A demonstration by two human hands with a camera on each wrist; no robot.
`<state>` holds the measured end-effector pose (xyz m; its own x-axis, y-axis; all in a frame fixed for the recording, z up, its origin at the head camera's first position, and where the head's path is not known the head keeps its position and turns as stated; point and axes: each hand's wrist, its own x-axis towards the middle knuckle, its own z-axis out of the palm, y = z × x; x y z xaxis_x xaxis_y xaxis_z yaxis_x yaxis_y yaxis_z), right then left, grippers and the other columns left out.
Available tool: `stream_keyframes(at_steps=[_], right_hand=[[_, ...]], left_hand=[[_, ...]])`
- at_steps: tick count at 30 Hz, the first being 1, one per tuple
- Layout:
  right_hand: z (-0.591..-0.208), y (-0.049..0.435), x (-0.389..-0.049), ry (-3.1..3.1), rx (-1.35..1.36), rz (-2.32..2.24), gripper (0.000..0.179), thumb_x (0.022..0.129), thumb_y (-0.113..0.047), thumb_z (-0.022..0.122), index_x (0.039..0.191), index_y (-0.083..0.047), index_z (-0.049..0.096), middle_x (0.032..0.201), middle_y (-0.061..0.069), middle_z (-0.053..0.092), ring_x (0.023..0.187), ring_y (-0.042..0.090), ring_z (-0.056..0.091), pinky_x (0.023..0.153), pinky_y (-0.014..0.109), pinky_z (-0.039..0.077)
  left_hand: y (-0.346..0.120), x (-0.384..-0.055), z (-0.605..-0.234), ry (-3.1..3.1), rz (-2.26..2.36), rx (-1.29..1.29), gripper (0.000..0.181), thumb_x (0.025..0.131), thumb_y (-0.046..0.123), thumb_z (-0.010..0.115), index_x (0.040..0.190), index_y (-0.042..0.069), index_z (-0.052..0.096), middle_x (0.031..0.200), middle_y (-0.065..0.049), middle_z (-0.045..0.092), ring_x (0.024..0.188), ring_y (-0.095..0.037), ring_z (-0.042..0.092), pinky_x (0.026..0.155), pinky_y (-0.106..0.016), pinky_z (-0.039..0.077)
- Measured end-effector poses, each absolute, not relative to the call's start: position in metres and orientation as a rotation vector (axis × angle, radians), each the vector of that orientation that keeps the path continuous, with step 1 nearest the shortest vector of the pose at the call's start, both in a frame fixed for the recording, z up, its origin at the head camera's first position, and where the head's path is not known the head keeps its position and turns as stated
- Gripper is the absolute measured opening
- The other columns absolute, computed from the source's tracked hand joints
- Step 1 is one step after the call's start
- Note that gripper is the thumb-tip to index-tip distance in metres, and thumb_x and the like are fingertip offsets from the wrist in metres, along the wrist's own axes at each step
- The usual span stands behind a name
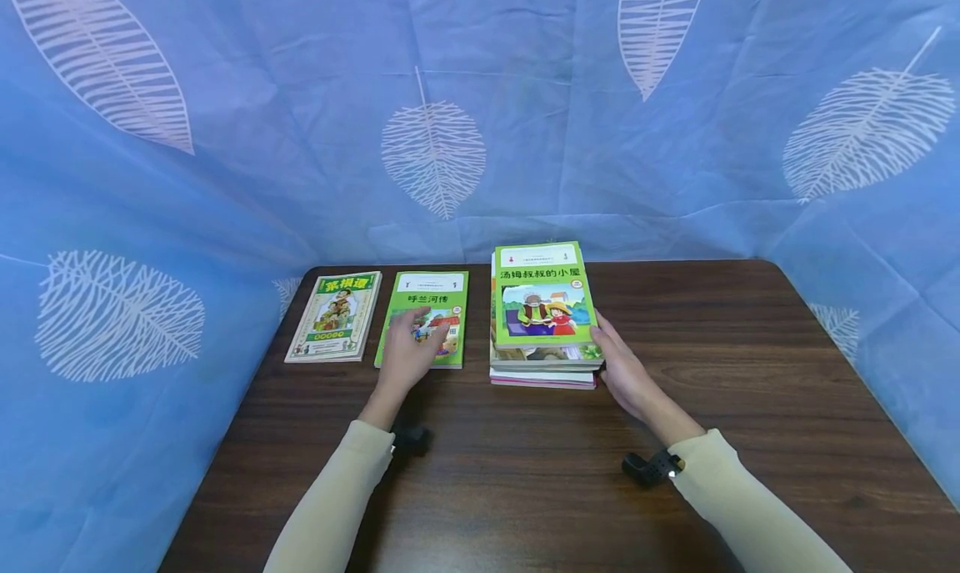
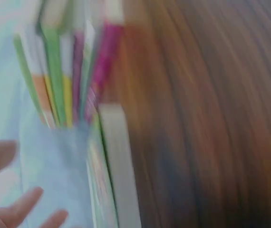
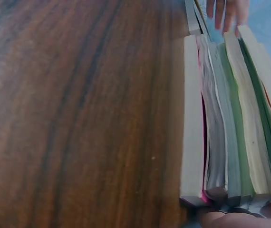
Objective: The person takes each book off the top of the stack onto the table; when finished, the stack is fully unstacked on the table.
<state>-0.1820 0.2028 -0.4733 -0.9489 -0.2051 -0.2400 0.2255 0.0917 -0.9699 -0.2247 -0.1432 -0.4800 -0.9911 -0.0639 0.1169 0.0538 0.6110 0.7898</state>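
Observation:
My left hand (image 1: 411,352) hovers over a green paperback book (image 1: 457,348) with a white title panel, its fingers spread and partly covering the cover picture. In the left wrist view its fingers (image 2: 19,209) hold nothing. Farther right stands a stack of books, topped by a green book (image 1: 543,302) showing two cartoon figures. My right hand (image 1: 630,377) rests against the right side of this stack, fingers along the book edges. In the right wrist view its fingertips touch the edges of the stacked books (image 3: 221,118) at the bottom of the picture.
A cream and green book (image 1: 333,319) lies at the far left of the dark wooden table (image 1: 495,473). Blue cloth (image 1: 525,156) with white leaf prints hangs behind the table and along both sides. Each wrist wears a black device (image 1: 651,468).

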Motion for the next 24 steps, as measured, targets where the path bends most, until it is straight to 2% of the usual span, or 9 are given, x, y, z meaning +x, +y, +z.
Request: stream_keyframes(at_steps=[4, 6, 8, 11, 14, 18, 24], right_hand=[[-0.467, 0.203, -0.184, 2.072, 0.094, -1.919, 0.068, 0.115, -0.046, 0.026, 0.171, -0.024, -0.005, 0.172, 0.021, 0.021, 0.158, 0.040, 0.023, 0.127, 0.072, 0.014], [-0.466, 0.203, -0.187, 2.120, 0.142, -1.888, 0.072, 0.113, -0.051, 0.031, 0.171, -0.020, 0.001, 0.167, 0.022, 0.032, 0.153, 0.039, 0.033, 0.125, 0.069, 0.024], [-0.465, 0.201, -0.189, 2.191, 0.186, -1.825, 0.079, 0.110, -0.058, 0.037, 0.171, -0.016, 0.007, 0.161, 0.022, 0.041, 0.146, 0.036, 0.044, 0.121, 0.062, 0.035], [-0.464, 0.198, -0.192, 2.310, 0.222, -1.700, 0.088, 0.105, -0.065, 0.046, 0.169, -0.012, 0.015, 0.155, 0.021, 0.050, 0.135, 0.031, 0.056, 0.112, 0.047, 0.046], [-0.464, 0.198, -0.193, 2.376, 0.211, -1.616, 0.090, 0.104, -0.065, 0.049, 0.168, -0.010, 0.020, 0.153, 0.020, 0.055, 0.129, 0.028, 0.062, 0.108, 0.039, 0.048], [-0.460, 0.201, -0.193, 2.374, 0.181, -1.609, 0.086, 0.105, -0.062, 0.050, 0.168, -0.010, 0.023, 0.153, 0.021, 0.057, 0.126, 0.025, 0.066, 0.107, 0.040, 0.053], [-0.456, 0.210, -0.192, 2.293, 0.235, -1.752, 0.077, 0.108, -0.054, 0.050, 0.168, -0.012, 0.025, 0.158, 0.020, 0.052, 0.122, 0.016, 0.067, 0.105, 0.038, 0.057]], left_hand=[[-0.117, -0.224, -0.479, -2.568, -1.744, -0.110, 0.058, 0.104, 0.047, 0.063, 0.150, 0.012, 0.056, 0.155, -0.013, 0.055, 0.146, -0.034, 0.052, 0.120, -0.053, 0.045], [-0.103, -0.223, -0.478, -2.521, -1.884, -0.148, 0.060, 0.106, 0.048, 0.059, 0.153, 0.011, 0.053, 0.156, -0.013, 0.055, 0.147, -0.033, 0.052, 0.120, -0.050, 0.045], [-0.091, -0.222, -0.478, -2.499, -2.000, -0.160, 0.063, 0.107, 0.050, 0.056, 0.156, 0.011, 0.049, 0.158, -0.013, 0.052, 0.148, -0.032, 0.051, 0.119, -0.048, 0.047], [-0.078, -0.219, -0.479, -2.495, -2.138, -0.166, 0.061, 0.110, 0.047, 0.051, 0.161, 0.014, 0.042, 0.164, -0.011, 0.046, 0.152, -0.030, 0.046, 0.119, -0.049, 0.047], [-0.071, -0.217, -0.484, -2.537, -2.180, -0.154, 0.059, 0.112, 0.043, 0.047, 0.165, 0.019, 0.035, 0.170, -0.008, 0.038, 0.157, -0.029, 0.038, 0.123, -0.052, 0.041], [-0.068, -0.217, -0.490, -2.576, -2.138, -0.153, 0.059, 0.113, 0.041, 0.046, 0.167, 0.023, 0.030, 0.174, -0.007, 0.031, 0.161, -0.030, 0.029, 0.129, -0.053, 0.030], [-0.068, -0.219, -0.494, -2.580, -2.155, -0.212, 0.058, 0.113, 0.036, 0.047, 0.168, 0.025, 0.028, 0.174, -0.009, 0.029, 0.161, -0.035, 0.028, 0.130, -0.056, 0.026]])
